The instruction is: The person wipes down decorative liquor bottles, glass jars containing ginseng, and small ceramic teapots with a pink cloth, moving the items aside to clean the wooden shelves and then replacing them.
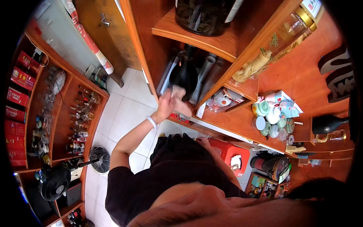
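My left hand (166,107), with a pale bangle at the wrist, holds a light pinkish cloth (181,102), slightly blurred. The cloth lies against or just in front of the lower part of a large dark bottle (183,74) in a shelf compartment; whether they touch is unclear. Behind the bottle are several grey rolled tubes (206,69). My right hand (202,142) is low beside my body, near the counter's edge and a red plastic stool (227,151); its fingers are partly hidden and nothing held is visible.
A large glass jar (202,17) stands on the shelf board (195,39) above. To the right, lidded cups (272,115) crowd the wooden counter (244,119), near a jar of roots (252,65). A black fan (55,183) and bottle-filled shelves (63,122) are on the left.
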Available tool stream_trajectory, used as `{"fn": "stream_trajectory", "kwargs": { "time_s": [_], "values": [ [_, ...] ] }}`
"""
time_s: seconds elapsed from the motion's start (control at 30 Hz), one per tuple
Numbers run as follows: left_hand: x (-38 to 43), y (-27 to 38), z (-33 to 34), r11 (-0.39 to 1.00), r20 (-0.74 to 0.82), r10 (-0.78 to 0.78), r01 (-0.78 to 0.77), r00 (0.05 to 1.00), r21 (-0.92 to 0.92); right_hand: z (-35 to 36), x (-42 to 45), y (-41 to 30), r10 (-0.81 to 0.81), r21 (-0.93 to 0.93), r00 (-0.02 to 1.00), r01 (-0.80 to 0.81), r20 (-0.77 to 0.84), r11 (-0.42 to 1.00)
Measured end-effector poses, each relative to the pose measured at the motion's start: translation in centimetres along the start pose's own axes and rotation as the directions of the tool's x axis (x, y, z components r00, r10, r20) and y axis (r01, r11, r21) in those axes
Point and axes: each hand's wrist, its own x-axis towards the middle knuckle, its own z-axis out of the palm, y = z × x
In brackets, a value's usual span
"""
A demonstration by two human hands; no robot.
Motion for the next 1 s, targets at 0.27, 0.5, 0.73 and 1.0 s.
{"fn": "stream_trajectory", "kwargs": {
  "time_s": [0.27, 0.5, 0.73, 1.0],
  "values": [
    [9.1, 4.3, 0.1, 0.948, -0.258, 0.271, -0.211, 0.928, 0.237, -0.1, 1.1, -0.2, -0.043, -0.043, 0.998, 0.045, 0.049, 0.998],
    [-0.9, -2.7, 5.2, 0.942, -0.231, -0.074, 0.145, 0.97, 0.304, 0.7, 1.5, 0.3, -0.06, 0.038, 0.997, 0.058, 0.039, 0.998],
    [-9.7, -9.1, 10.0, 0.949, 0.178, -0.167, 0.109, 0.97, 0.295, -0.1, 2.4, -2.0, -0.045, -0.11, 0.994, 0.056, 0.102, 0.992],
    [-9.3, -11.2, 2.4, 0.909, 0.353, -0.411, 0.408, 0.841, 0.086, 0.0, 2.9, -0.3, -0.08, -0.063, 0.994, 0.085, 0.081, 0.994]
  ]
}}
